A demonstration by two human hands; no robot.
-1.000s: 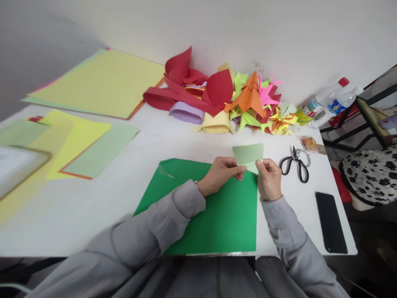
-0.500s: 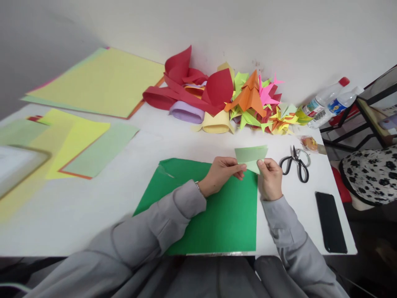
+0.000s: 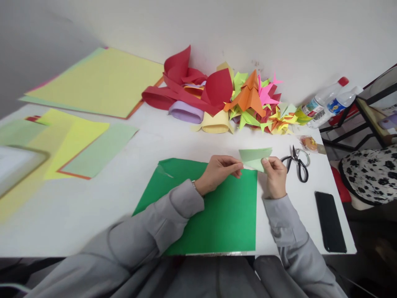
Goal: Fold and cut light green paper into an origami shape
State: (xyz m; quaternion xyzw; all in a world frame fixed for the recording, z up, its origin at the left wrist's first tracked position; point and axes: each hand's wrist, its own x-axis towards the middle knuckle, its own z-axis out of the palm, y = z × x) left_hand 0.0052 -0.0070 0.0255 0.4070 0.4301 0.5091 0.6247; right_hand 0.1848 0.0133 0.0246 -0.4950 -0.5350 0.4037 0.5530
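Note:
My right hand (image 3: 276,176) pinches a small folded piece of light green paper (image 3: 252,157) between thumb and fingers at its right end. The paper is held up over the far right edge of a large dark green sheet (image 3: 229,215), with its fold towards me. My left hand (image 3: 220,171) has its thumb and fingers drawn together right beside the paper's lower left corner, with nothing visible between them. The left forearm crosses the green sheet, which lies flat on the white table.
Scissors (image 3: 298,163) and a black phone (image 3: 330,221) lie to the right. Folded paper shapes (image 3: 249,97) and red paper crowns (image 3: 192,85) are piled by the wall, beside two bottles (image 3: 335,103). Coloured sheets (image 3: 93,82) cover the left side. A person's patterned clothing (image 3: 370,176) shows at right.
The folded light green paper has moved slightly right with my right hand. My left hand has shifted slightly left, its fingertips slipping off the paper's left part.

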